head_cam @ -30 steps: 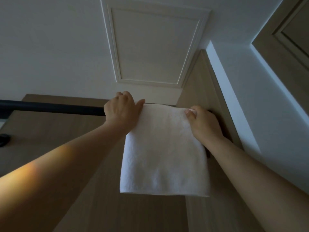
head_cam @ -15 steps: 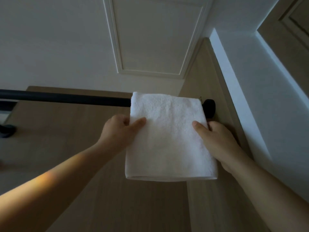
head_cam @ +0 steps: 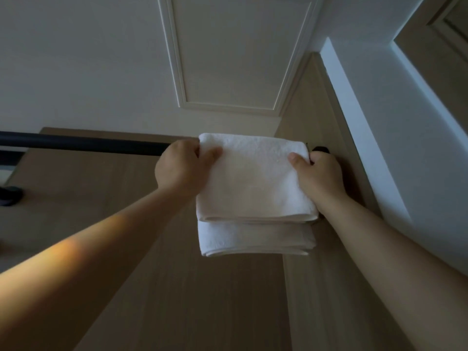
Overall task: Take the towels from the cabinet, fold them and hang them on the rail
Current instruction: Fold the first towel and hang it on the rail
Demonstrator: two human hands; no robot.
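Against the pale wood-grain wall panel, the dark round metal rail carried the folded white terry towel at its right end, front flap shorter than the back; that uneven drape might have dragged it off backwards once released. The left hand and right hand each pinched an upper side edge

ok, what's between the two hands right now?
Head view: only the folded white towel, draped over the dark rail. The left hand pinches its left top edge, the right hand its right.
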